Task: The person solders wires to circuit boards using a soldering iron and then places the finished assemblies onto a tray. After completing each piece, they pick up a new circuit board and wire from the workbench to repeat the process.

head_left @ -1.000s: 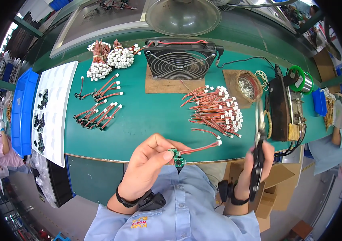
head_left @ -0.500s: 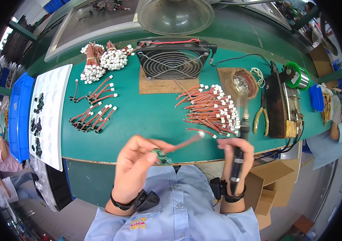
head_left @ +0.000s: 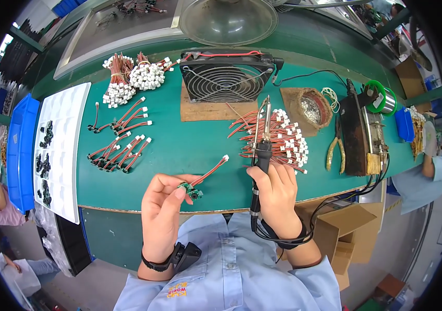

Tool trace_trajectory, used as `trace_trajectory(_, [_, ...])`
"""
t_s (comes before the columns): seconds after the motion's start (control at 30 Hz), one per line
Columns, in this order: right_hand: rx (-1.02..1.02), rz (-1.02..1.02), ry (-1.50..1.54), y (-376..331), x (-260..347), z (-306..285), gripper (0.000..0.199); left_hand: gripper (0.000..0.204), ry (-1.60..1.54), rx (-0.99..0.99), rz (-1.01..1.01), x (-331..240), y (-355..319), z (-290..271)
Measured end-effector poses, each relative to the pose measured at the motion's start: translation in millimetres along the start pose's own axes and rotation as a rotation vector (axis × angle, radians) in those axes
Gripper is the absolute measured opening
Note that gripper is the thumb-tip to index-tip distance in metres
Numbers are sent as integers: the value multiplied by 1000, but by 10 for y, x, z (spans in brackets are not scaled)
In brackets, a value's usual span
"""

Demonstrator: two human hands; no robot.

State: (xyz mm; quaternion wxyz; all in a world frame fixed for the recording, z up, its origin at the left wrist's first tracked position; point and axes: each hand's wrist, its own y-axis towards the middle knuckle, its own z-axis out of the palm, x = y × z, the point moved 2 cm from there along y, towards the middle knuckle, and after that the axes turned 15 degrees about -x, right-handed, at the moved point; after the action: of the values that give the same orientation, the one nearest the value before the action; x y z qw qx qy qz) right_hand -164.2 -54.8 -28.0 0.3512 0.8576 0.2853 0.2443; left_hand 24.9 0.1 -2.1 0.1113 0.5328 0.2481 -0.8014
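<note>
Swung leftward over the flat green tabletop [head_left: 184, 140] since half a second ago: right hand [head_left: 275, 189] with slim black-handled soldering iron [head_left: 264, 151], metal tip pointing away. Shifted slightly left too: left hand [head_left: 160, 210] with small green circuit board [head_left: 189, 191], near the tabletop's front edge. Left thumb and forefinger pinched together on the board; right fingers curled snugly around the iron's handle. On the board, one round black part, plus thin reddish wires [head_left: 209, 173] slanting up to one white plastic connector [head_left: 225, 157]. Counted outward: one board in hand, one iron, one heap of reddish white-ended leads [head_left: 288, 142], too overlapped to number, one pair of yellow-handled metal pliers [head_left: 330, 154], one pale white plastic tray [head_left: 70, 150], one round container of silvery scraps [head_left: 327, 115], one green-rimmed spool of silver wire [head_left: 385, 100], two tied bundles of white-ended leads [head_left: 147, 78], one square black fan [head_left: 226, 80].
</note>
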Motion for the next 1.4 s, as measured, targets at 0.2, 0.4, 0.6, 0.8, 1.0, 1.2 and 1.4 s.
trace_trajectory(0.2, [-63,121,124,-90,-112,-77,28,8,6,58,-51,86,10,-4])
trace_trajectory(0.4, [-252,302,-27,-57,-230,-140,43,8,4,41,-45,75,3,-3])
trace_trajectory(0.6, [-96,173,-71,-10,-245,-125,27,7,-11,66,-56,76,-21,17])
trace_trajectory(0.8, [-31,39,-150,57,-229,-123,25,9,10,74,-47,72,-43,39])
trace_trajectory(1.0, [-269,351,131,-25,-332,-142,32,9,42,79,-22,71,-85,101])
trace_trajectory(1.2, [-365,709,656,56,-137,-391,42,10,90,127,-32,64,-136,243])
trace_trajectory(1.4, [-248,898,882,76,30,-451,48,12,135,179,10,45,-154,367])
